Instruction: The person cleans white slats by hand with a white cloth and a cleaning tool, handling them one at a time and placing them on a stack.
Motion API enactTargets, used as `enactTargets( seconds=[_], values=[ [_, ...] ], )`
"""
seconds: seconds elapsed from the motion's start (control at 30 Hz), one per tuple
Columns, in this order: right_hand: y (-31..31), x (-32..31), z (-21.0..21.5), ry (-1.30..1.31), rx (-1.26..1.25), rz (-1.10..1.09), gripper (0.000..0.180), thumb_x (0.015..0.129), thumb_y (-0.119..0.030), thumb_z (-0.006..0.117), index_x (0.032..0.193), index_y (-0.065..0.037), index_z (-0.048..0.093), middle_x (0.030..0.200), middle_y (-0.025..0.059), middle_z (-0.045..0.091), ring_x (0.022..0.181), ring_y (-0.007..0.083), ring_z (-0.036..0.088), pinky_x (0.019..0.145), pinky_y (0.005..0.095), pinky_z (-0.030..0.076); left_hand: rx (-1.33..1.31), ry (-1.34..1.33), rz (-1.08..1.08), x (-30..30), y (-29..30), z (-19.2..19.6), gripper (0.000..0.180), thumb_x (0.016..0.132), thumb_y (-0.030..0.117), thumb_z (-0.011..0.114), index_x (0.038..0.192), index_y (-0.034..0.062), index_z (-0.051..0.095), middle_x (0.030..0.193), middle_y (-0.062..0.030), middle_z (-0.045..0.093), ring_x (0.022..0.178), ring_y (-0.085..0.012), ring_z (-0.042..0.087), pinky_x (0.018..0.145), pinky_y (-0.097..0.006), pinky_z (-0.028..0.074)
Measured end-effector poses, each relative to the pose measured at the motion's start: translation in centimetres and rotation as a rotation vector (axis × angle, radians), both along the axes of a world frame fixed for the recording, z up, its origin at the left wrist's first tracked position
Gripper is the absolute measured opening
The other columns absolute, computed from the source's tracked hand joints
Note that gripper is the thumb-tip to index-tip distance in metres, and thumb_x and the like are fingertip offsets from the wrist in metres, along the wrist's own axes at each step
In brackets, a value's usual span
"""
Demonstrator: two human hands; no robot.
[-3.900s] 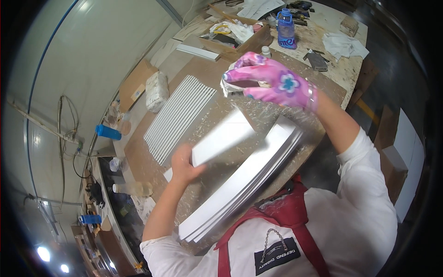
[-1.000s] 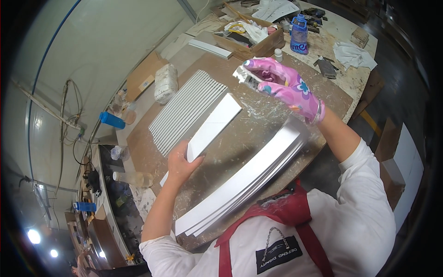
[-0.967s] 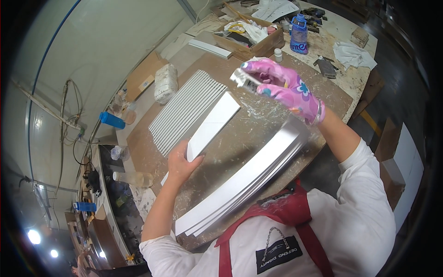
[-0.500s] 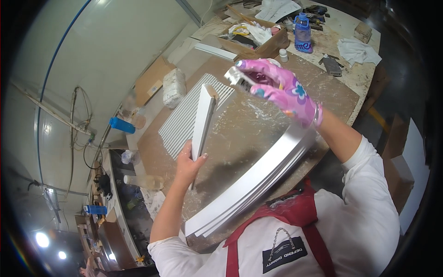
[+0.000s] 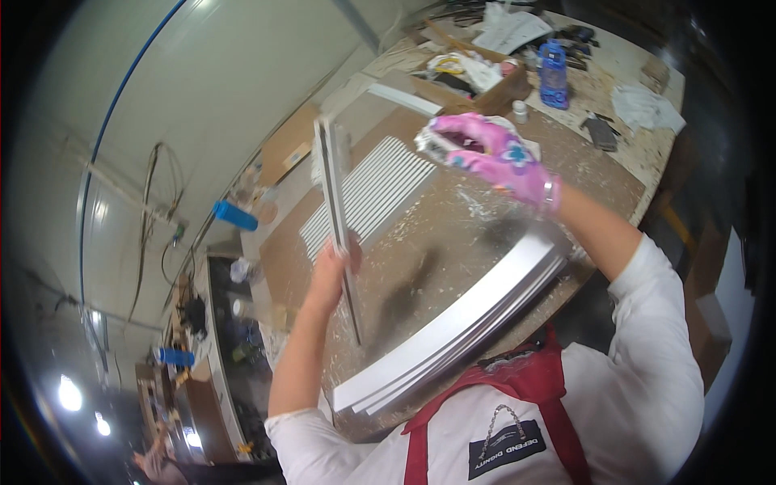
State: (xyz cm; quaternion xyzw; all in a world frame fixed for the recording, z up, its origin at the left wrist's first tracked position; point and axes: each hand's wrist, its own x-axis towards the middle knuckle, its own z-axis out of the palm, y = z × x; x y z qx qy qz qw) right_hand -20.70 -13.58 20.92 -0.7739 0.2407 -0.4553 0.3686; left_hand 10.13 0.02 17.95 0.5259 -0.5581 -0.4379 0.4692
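Upright in my bare left hand (image 5: 333,267) is a long white strip (image 5: 330,182), gripped near its lower part. Its narrow edge, with a dark groove along it, faces me. My right hand (image 5: 505,158), in a pink flowered glove, is closed around a small dusty white block (image 5: 435,147) whose exact kind I cannot make out. That block is apart from the strip. Behind the held strip, many thin white strips (image 5: 380,190) lie side by side on the brown board (image 5: 436,267). A stack of longer white strips (image 5: 461,319) rests along the near edge.
At the back stand an open cardboard box (image 5: 505,95) of odds and ends, a blue bottle (image 5: 554,77) and a small white bottle (image 5: 520,111). A white cloth (image 5: 647,109) lies at the right. A blue cup (image 5: 235,215) sits by the left edge.
The strip in my left hand has turned, so its grooved narrow edge shows instead of its broad white face, and its top has swung left. My right hand still holds the block.
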Motion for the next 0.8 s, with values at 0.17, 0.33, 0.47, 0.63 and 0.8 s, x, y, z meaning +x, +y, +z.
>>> enactTargets(
  seconds=[0.17, 0.33, 0.47, 0.63, 0.8],
  values=[
    [1.4, -1.3, 0.3, -0.104, 0.101, -0.032, 0.041, 0.085, -0.012, 0.062, 0.125, -0.009, 0.054, 0.114, 0.0128, 0.059, 0.094, 0.0185, 0.062, 0.077, 0.0251, 0.056, -0.101, 0.28, 0.41, 4.4, -5.1, 7.5, 0.047, 0.097, 0.051, 0.035, 0.102, 0.0102, 0.059, 0.064, 0.0018, 0.047, 0.054, -0.0107, 0.044, 0.048, -0.026, 0.037],
    [5.3, -0.1, -0.2, -0.128, -0.103, -0.037, 0.045, 0.084, -0.018, 0.065, 0.126, -0.006, 0.053, 0.113, 0.0102, 0.056, 0.097, 0.0182, 0.059, 0.08, 0.0248, 0.052, -0.319, 0.367, 0.554, 7.3, -7.0, 10.4, 0.025, 0.093, 0.023, 0.053, 0.103, 0.0002, 0.053, 0.086, -0.0083, 0.061, 0.075, -0.0187, 0.06, 0.065, -0.033, 0.052],
    [8.2, 0.2, -0.9, -0.033, -0.434, -0.075, 0.045, 0.081, -0.016, 0.067, 0.122, -0.003, 0.054, 0.112, 0.0147, 0.052, 0.101, 0.027, 0.055, 0.087, 0.0355, 0.046, -0.389, 0.584, 0.633, 8.8, -7.8, 8.2, 0.023, 0.09, 0.013, 0.051, 0.106, -0.0035, 0.047, 0.092, -0.016, 0.063, 0.081, -0.024, 0.061, 0.07, -0.035, 0.052],
    [9.7, 1.1, -1.0, 0.017, -0.671, -0.074, 0.048, 0.076, -0.013, 0.069, 0.121, -0.003, 0.054, 0.113, 0.0161, 0.052, 0.101, 0.0315, 0.054, 0.086, 0.04, 0.046, -0.395, 0.691, 0.769, 8.0, -9.0, 5.7, 0.026, 0.09, 0.012, 0.047, 0.111, -0.0035, 0.042, 0.09, -0.0199, 0.061, 0.081, -0.0306, 0.062, 0.073, -0.041, 0.051],
    [10.3, 2.8, -0.1, -0.068, -0.688, 0.111, 0.042, 0.067, 0.001, 0.07, 0.108, -0.002, 0.059, 0.082, 0.0088, 0.06, 0.068, 0.023, 0.059, 0.059, 0.0336, 0.049, -0.365, 0.756, 0.795, 7.2, -9.3, 4.6, 0.028, 0.092, 0.012, 0.043, 0.115, -0.004, 0.039, 0.087, -0.0209, 0.058, 0.082, -0.0341, 0.061, 0.076, -0.046, 0.051]
  ],
)
